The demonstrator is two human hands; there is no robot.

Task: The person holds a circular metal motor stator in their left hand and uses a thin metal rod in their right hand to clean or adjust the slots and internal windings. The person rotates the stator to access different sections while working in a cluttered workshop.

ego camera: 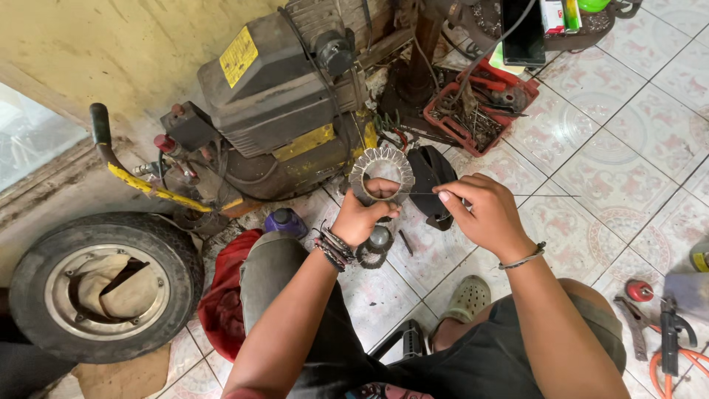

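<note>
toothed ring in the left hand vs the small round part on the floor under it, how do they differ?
The toothed ring is held up in the left hand; the small round part lies flat on the tiled floor. The toothed ring is pale silver-grey, while the small round part is darker. The toothed ring looks clearly larger, with an open centre the fingers pass through; the small round part's centre is too small to judge. Both are round metal pieces.

A black-and-yellow compressor (281, 103) stands by the wall, a tyre (103, 284) to its left, a red parts tray (480, 111) to its right.
</note>
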